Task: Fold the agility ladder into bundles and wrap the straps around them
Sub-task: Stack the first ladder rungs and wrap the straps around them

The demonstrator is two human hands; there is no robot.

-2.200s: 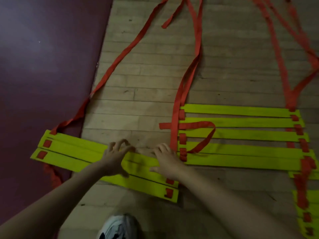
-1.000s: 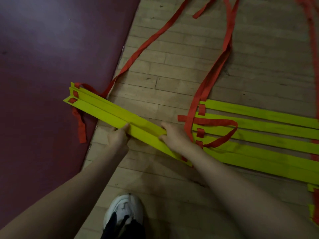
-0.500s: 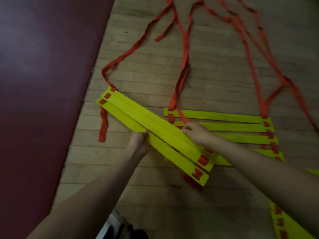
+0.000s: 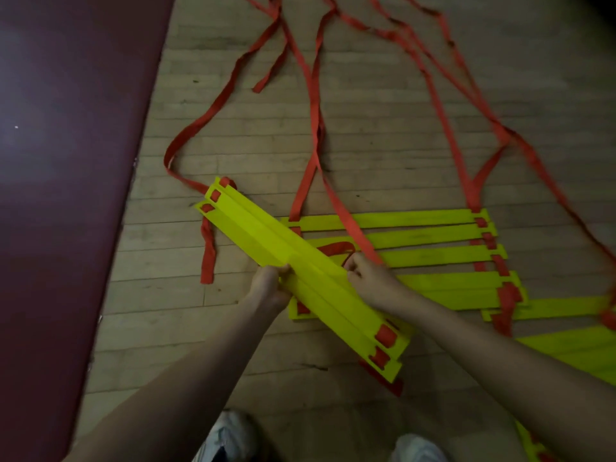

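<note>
The person holds one bundle (image 4: 253,228) of yellow ladder sticks up off the wooden floor (image 4: 383,155). The bundle lies on a slant. Its far end points to the dark red mat (image 4: 66,195) and its near end points back toward the white shoes (image 4: 230,438). The left hand (image 4: 270,285) has its grip closed on the left edge of the bundle, at the middle. The right hand (image 4: 366,281) has its grip closed on the other edge, just across from it. A red loop (image 4: 333,247) sits right by that hand, and I cannot tell if the hand pinches it too. Under the bundle, more yellow sticks (image 4: 426,235) lie flat on the floor side by side, not yet stacked. Long red straps (image 4: 313,95) run away across the floor, and a short red end (image 4: 208,255) hangs down from the far end of the bundle. I think the folding of this bundle is nearly done and the wrapping has not begun. The sticks in the bundle do not line up; their edges show like steps. So the next move calls for squeezing them even. Then one hand must stay tight on the stack while the other lets go, picks up a loose strap and winds it round the middle. If both hands let go, the sticks could slide apart.
</note>
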